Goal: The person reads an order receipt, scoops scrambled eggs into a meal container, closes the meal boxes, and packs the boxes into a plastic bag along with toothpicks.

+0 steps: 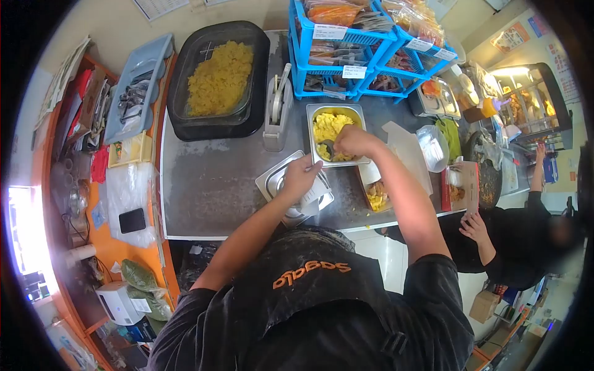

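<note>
A rectangular metal pan (308,123) holds yellow scrambled egg (331,127) on the steel table. My right hand (354,141) is closed around a spoon (328,144), its dark bowl down in the egg and its handle mostly hidden by my fingers. At the pan's near left corner, my left hand (300,178) grips the rim with the thumb on top. Beneath that hand lies a metal lid (272,183), with a white label or paper (317,189) over part of it. Right of the pan, under my right forearm, stands an open carton box (376,193) with egg and other food inside.
A dark lidded tub of yellow food (219,77) stands at the back left, beside a grey tape dispenser (278,114). Blue stacked baskets (346,43) hold bagged packets behind the pan. At right, a co-worker's hand (475,229) touches another food box (471,185).
</note>
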Demonstrator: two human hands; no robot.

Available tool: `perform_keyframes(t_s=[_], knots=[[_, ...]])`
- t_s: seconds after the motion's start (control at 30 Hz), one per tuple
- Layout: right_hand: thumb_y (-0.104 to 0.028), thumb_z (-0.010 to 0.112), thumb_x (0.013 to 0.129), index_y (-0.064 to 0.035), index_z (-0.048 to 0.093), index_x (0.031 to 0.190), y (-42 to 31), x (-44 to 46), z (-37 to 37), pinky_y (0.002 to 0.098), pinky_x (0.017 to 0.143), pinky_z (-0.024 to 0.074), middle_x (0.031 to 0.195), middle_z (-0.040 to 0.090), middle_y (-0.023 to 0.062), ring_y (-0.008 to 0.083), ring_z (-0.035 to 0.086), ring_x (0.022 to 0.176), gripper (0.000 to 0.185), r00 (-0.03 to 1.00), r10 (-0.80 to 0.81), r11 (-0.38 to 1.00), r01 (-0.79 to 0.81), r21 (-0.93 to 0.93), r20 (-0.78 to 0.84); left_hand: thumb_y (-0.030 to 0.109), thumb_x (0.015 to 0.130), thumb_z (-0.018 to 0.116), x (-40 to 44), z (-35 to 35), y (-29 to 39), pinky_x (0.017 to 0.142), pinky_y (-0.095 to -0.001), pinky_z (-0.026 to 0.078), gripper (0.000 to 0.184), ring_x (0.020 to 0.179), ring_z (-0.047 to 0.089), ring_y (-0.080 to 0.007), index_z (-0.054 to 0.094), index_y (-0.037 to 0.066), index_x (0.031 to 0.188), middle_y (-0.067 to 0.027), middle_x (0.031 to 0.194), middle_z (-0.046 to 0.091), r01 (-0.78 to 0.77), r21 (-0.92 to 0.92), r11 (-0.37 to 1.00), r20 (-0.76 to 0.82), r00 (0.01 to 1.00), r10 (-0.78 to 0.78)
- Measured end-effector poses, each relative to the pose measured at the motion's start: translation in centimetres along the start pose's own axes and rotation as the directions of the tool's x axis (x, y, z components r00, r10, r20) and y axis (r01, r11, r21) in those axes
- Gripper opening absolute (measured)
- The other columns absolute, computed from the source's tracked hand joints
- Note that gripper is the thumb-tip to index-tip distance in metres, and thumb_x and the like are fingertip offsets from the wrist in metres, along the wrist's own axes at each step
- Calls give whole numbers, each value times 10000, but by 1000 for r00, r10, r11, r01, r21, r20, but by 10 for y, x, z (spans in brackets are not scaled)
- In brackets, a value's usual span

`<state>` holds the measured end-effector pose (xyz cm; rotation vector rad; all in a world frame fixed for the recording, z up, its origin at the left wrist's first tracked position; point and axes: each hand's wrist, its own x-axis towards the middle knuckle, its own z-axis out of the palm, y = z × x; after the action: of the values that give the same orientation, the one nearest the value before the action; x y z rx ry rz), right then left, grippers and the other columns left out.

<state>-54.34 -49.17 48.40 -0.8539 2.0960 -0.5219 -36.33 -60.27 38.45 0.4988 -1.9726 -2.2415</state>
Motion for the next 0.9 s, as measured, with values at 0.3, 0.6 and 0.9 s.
perform_keyframes(t_s=[0.3,0.6,0.9], knots=[[-148,633,761,3,727,841,25,-18,-1,364,489,447,624,619,108,218,598,566,195,969,156,959,-102,265,-193,133,935,598,-6,-1,16,626,-255,479,209,704,626,-71,660,23,1102,-56,875,725,94,29,995,-29,995,-94],[-128,626,747,-4,693,836,-29,2,67,428,734,553,823,674,220,365,679,799,167,919,-186,852,-25,-522,-347,115,920,588,-3,4,6,668,-299,503,226,728,666,-126,645,41,1126,-87,879,734,-41,114,993,-42,998,47],[-170,666,731,59,689,835,-10,0,41,433,806,515,870,664,259,392,649,872,253,972,-193,909,125,-398,-137,101,942,577,-2,2,12,652,-258,493,216,736,638,-88,626,10,1131,-80,899,721,36,17,999,21,999,-37]])
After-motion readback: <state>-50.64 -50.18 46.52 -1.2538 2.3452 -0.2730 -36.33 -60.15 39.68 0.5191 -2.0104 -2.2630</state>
